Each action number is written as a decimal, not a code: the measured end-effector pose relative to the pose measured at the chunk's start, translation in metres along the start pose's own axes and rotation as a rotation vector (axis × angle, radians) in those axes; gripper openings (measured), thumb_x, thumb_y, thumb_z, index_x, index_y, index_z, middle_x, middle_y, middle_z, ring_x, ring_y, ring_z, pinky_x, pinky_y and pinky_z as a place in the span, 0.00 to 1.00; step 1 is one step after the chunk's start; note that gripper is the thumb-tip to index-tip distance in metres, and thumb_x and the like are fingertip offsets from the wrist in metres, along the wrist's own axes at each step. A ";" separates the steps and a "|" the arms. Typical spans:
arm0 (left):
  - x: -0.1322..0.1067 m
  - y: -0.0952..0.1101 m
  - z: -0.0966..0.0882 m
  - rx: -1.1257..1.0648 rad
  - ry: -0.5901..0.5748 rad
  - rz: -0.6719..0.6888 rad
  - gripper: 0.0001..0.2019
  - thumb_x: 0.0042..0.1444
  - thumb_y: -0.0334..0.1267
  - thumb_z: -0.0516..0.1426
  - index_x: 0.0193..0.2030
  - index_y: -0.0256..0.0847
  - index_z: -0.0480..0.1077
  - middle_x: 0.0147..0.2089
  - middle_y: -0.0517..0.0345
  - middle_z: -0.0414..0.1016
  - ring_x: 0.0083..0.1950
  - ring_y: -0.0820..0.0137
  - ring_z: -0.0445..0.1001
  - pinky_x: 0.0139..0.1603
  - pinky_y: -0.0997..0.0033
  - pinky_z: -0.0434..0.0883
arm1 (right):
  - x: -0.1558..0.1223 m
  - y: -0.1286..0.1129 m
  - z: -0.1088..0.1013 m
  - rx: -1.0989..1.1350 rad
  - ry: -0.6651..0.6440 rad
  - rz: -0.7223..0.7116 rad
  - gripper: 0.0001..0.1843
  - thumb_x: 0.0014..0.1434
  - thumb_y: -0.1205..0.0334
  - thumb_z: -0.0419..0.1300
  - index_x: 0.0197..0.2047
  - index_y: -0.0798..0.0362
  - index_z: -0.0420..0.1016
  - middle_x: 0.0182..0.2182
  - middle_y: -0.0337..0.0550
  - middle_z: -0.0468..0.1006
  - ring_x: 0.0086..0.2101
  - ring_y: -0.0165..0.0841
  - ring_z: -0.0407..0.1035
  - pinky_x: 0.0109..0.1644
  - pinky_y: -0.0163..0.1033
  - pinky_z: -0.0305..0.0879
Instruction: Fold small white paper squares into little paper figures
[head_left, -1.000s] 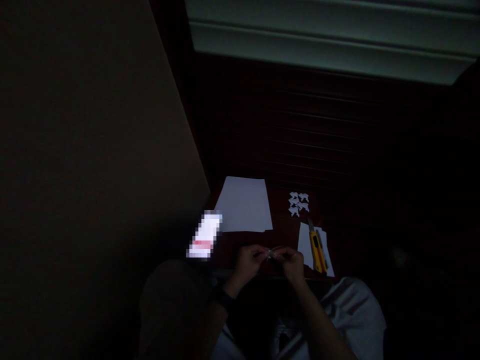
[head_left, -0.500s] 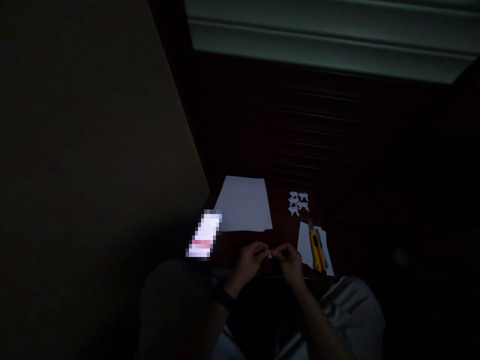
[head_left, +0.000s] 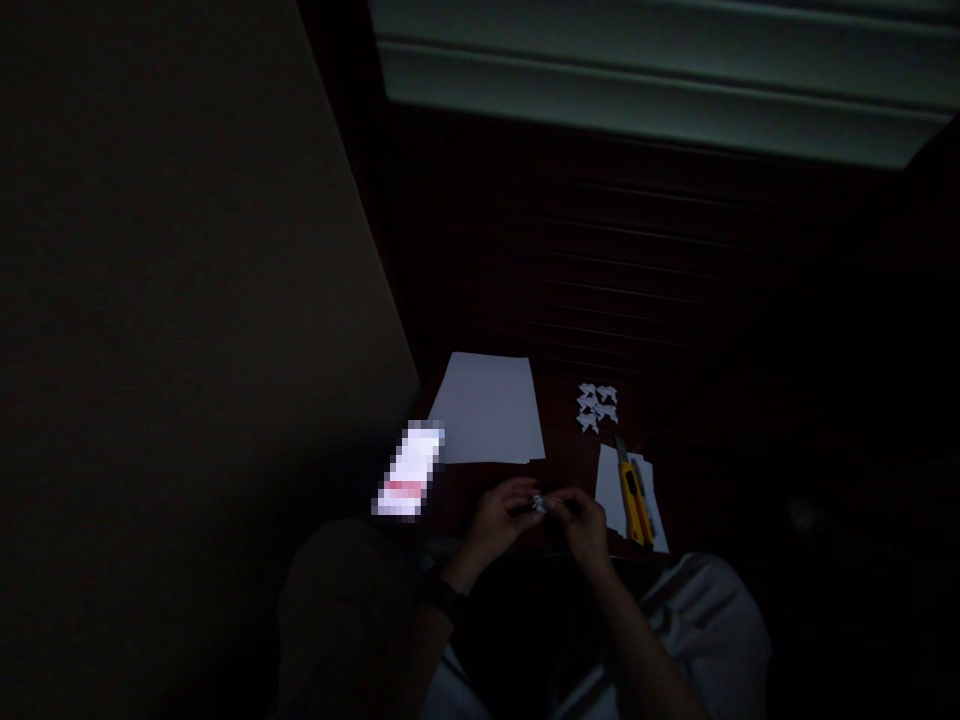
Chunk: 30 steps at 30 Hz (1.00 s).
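Between my fingertips is a small folded white paper piece (head_left: 538,503), its exact shape hard to make out in the dim light. My left hand (head_left: 501,516), with a dark band on its wrist, pinches its left side. Opposite it, my right hand (head_left: 581,519) grips the right side with thumb and fingers. Beyond the hands, several small folded paper figures (head_left: 587,402) sit grouped on the dark table. To the right, a yellow utility knife (head_left: 634,497) lies on small white paper sheets (head_left: 611,487).
A stack of large white paper (head_left: 491,410) lies at the back left of the table. A lit phone (head_left: 409,470), its screen pixelated, overlaps the stack's left corner. A wall (head_left: 225,250) rises at the left; my knees flank the table's near edge.
Both hands stay nearly in place. The fingers have shifted slightly around the folded paper, and more of its white surface shows now.
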<state>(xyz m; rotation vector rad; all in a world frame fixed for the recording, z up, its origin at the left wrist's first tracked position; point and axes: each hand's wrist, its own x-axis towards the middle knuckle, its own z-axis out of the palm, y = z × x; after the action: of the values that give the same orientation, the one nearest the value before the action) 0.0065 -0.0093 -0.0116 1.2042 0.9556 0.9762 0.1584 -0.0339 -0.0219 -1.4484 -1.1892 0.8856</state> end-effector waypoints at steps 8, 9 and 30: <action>0.008 -0.010 0.002 0.109 0.080 0.043 0.08 0.44 0.34 0.59 0.34 0.36 0.74 0.35 0.50 0.77 0.38 0.65 0.74 0.42 0.67 0.70 | 0.002 -0.007 -0.004 0.046 -0.060 -0.034 0.08 0.47 0.58 0.63 0.31 0.52 0.74 0.29 0.41 0.76 0.33 0.35 0.69 0.39 0.39 0.63; 0.008 -0.011 0.002 0.118 0.072 0.048 0.08 0.45 0.33 0.59 0.33 0.36 0.74 0.35 0.51 0.77 0.37 0.65 0.75 0.42 0.67 0.70 | 0.002 -0.009 -0.004 0.053 -0.085 -0.054 0.08 0.47 0.59 0.63 0.31 0.52 0.75 0.30 0.41 0.76 0.33 0.35 0.69 0.40 0.39 0.63; 0.000 0.002 0.007 -0.023 -0.007 -0.011 0.18 0.40 0.29 0.62 0.41 0.37 0.66 0.36 0.51 0.74 0.39 0.65 0.74 0.42 0.66 0.69 | 0.004 -0.007 -0.004 -0.089 -0.043 -0.173 0.05 0.47 0.59 0.63 0.24 0.50 0.76 0.26 0.41 0.75 0.32 0.35 0.68 0.36 0.39 0.63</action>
<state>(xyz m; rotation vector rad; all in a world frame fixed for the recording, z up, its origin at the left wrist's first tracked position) 0.0126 -0.0109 -0.0089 1.1808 0.9427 0.9712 0.1622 -0.0308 -0.0141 -1.3791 -1.3793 0.7564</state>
